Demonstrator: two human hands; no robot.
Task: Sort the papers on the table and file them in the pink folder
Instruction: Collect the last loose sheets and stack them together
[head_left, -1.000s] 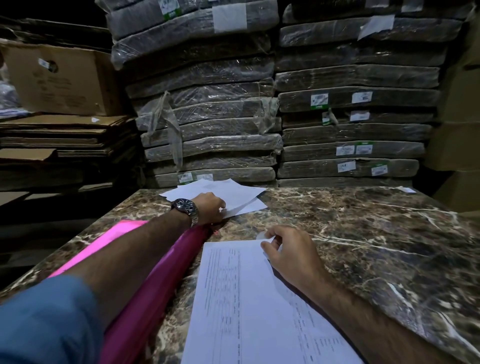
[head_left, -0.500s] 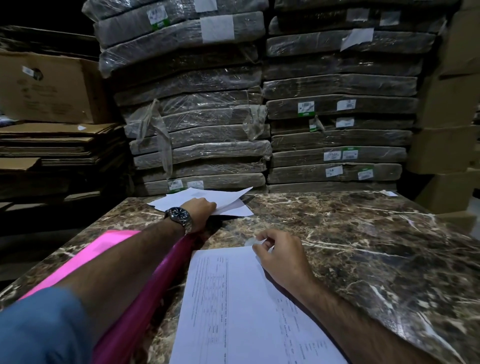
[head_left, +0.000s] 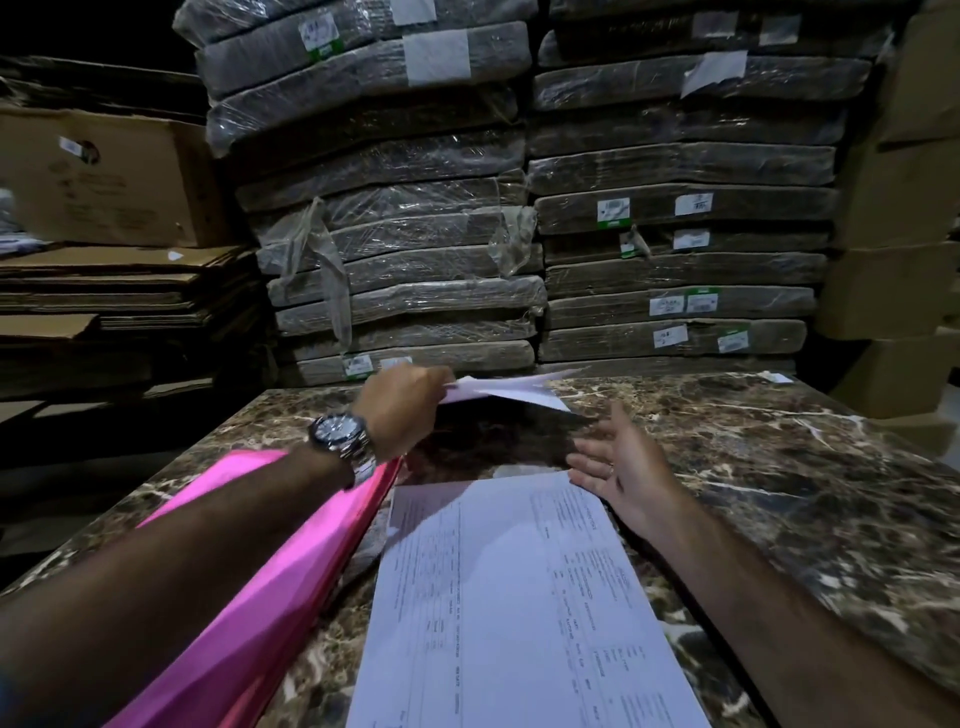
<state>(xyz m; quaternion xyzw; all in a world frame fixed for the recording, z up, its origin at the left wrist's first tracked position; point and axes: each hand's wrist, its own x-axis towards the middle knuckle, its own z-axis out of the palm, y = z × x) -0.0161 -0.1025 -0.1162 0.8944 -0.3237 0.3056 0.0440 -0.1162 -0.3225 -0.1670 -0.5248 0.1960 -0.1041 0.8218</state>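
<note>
Papers (head_left: 511, 388) at the far edge of the bench (head_left: 779, 467) are pinched in my left hand (head_left: 402, 405) and lifted off the marble. My right hand (head_left: 621, 462) is open, fingers spread, at the top corner of the printed sheet (head_left: 514, 613) lying flat. Just left of that sheet, the pink folder (head_left: 270, 597) lies under my left forearm

Your left hand (head_left: 402, 402) pinches loose white papers (head_left: 511, 391) lifted off the far end of the marble table (head_left: 779, 467); your right hand (head_left: 626, 467) lies open, palm up, touching the printed sheet (head_left: 514, 597); the pink folder (head_left: 270, 597) sits under your left forearm.
</note>
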